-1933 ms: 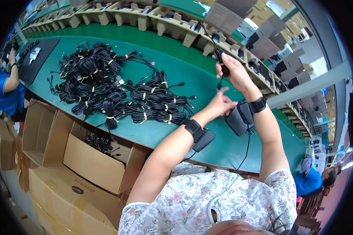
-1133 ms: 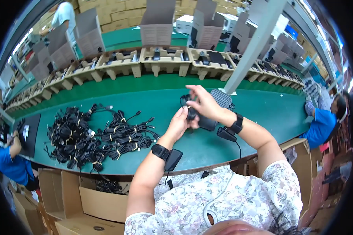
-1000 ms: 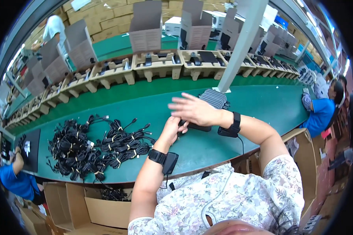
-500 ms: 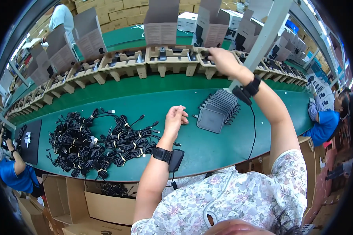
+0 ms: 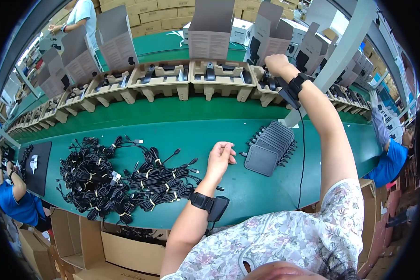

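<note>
My right hand (image 5: 278, 66) is stretched far over a moulded cardboard tray (image 5: 264, 98), at its back edge. Its fingers are curled closed, and what they grip is hidden; a dark part shows just beneath them. Low over the green table, my left hand (image 5: 222, 158) has its fingers loosely curled together with nothing visible in them. To its right lies a leaning stack of dark grey flat square devices (image 5: 260, 160) with short plugs or stubs along the side. On its left is a large heap of bundled black cables (image 5: 144, 179), tied with pale bands.
More cardboard trays (image 5: 221, 88) holding black parts stand in a row along the far side, with raised grey box lids (image 5: 211, 32) behind. A slanted metal post (image 5: 343, 51) rises beside my right arm. Co-workers in blue (image 5: 391, 161) sit at both ends. Open cartons (image 5: 130, 252) are below.
My right hand has shifted toward the tray's back edge, and its fingers are now more tightly curled. My left hand stays loosely curled beside the stack. The whole view has shifted slightly.
</note>
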The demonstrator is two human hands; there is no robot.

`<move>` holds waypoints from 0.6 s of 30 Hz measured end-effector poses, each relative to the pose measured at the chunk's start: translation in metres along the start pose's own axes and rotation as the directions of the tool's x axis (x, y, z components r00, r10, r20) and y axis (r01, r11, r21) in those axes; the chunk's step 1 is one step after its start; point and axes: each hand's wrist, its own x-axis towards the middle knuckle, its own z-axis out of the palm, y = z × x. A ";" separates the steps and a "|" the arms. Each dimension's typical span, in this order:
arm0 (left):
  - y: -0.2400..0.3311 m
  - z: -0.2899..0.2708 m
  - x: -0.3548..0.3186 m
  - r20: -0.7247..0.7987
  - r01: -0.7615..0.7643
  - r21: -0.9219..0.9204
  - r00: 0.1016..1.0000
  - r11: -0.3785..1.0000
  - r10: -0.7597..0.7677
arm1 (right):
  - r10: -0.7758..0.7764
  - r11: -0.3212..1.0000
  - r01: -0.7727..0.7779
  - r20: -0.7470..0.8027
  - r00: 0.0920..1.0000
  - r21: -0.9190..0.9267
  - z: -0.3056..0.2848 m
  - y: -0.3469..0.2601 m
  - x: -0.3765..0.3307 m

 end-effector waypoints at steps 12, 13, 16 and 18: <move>0.006 0.002 0.004 -0.015 0.055 -0.026 0.998 0.998 -0.055 | 0.166 0.946 -0.165 0.021 0.986 0.278 0.078 -0.029 0.026; 0.005 0.001 0.002 -0.020 0.048 -0.022 0.999 0.999 -0.048 | 0.192 0.924 -0.198 0.051 0.980 0.328 0.067 -0.035 0.021; 0.004 -0.001 0.004 -0.007 0.045 -0.009 0.999 0.999 -0.045 | 0.264 0.843 -0.278 0.095 0.960 0.461 0.071 -0.037 0.021; 0.004 -0.001 0.005 -0.022 0.040 -0.016 0.999 0.999 -0.041 | 0.322 0.718 -0.313 0.102 0.941 0.621 0.086 -0.031 0.028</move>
